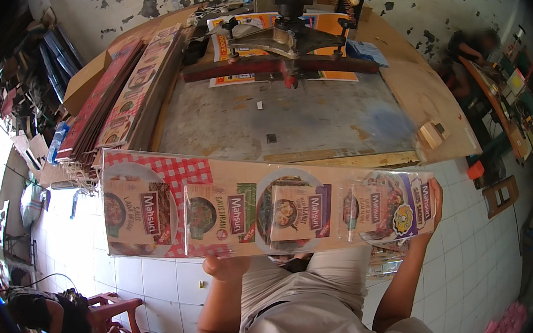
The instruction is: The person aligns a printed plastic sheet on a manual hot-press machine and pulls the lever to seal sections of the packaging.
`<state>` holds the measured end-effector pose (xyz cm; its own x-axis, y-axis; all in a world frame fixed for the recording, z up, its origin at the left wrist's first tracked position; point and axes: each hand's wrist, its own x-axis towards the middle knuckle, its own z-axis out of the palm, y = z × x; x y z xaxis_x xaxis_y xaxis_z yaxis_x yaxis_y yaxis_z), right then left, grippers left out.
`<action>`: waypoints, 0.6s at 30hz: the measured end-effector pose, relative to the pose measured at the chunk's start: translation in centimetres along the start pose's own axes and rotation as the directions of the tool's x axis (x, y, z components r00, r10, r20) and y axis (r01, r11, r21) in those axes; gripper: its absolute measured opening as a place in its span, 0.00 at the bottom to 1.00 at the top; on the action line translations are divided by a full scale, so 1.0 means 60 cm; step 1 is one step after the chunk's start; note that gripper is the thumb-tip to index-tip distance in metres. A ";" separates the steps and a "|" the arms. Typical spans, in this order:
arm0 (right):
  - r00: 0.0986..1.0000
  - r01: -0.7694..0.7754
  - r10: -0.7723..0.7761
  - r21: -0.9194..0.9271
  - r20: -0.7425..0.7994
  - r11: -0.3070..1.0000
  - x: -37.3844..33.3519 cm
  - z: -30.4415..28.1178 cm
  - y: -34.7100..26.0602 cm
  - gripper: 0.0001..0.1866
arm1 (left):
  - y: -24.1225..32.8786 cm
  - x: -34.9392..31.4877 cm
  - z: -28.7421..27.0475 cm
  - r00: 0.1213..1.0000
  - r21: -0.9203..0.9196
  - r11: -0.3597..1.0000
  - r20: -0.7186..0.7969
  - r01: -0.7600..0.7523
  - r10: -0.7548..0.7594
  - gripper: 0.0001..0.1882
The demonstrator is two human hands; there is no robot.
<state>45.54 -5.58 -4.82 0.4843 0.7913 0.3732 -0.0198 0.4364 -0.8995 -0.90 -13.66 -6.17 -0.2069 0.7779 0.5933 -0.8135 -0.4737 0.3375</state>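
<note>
A long printed display board (229, 176) with food-packet pictures and a red checked pattern is held up in front of me. Its surface is glossy, with clear plastic showing over it. My right hand (436, 205) is closed round the narrow right end. At the lower edge, left of the middle, my left hand (226, 268) grips the board, most of its fingers hidden behind it. Beyond the board stands a press (289, 32) with a dark red bar (225, 69) above a grey worktop (223, 116).
Similar boards lie stacked (140, 92) at the left of the table, beside a cardboard box (86, 81). A wooden block (432, 134) sits at the right edge. One person (56, 315) is at lower left near a red stool (115, 316); another (470, 50) is at far right.
</note>
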 end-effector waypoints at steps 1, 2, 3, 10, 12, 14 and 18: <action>1.000 -0.005 0.005 -0.001 0.020 1.000 0.000 -0.003 0.003 0.19 | -0.001 -0.002 -0.002 1.000 0.011 1.000 0.004 0.001 -0.001 0.53; 0.999 -0.010 0.010 -0.002 0.040 1.000 0.000 -0.004 0.006 0.19 | -0.001 -0.006 -0.003 1.000 0.014 1.000 0.001 0.000 0.000 0.53; 0.999 -0.003 0.004 -0.019 0.039 1.000 0.000 -0.003 0.005 0.19 | -0.004 -0.006 -0.004 1.000 0.014 1.000 0.005 -0.003 0.003 0.53; 0.997 0.071 -0.069 -0.135 0.021 0.988 0.000 -0.007 0.015 0.20 | -0.014 -0.019 -0.020 1.000 -0.026 1.000 -0.029 0.007 -0.008 0.51; 0.998 0.008 -0.007 0.009 -0.061 1.000 0.003 0.007 0.001 0.19 | -0.016 -0.018 -0.024 1.000 -0.034 0.999 -0.026 -0.003 0.002 0.50; 0.973 -0.127 0.173 0.267 -0.155 0.955 0.012 0.017 -0.017 0.18 | -0.016 -0.014 -0.023 1.000 -0.041 0.999 -0.021 -0.003 0.003 0.48; 0.962 -0.127 0.185 0.272 -0.202 0.954 0.024 0.017 -0.027 0.18 | -0.014 -0.008 -0.016 1.000 -0.061 0.998 -0.024 0.003 -0.005 0.47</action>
<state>45.40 -4.73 -2.59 0.6388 0.7553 0.1464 -0.3182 0.4326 -0.8436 -0.65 -13.25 -7.42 -0.2159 0.7899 0.5739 -0.8456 -0.4451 0.2945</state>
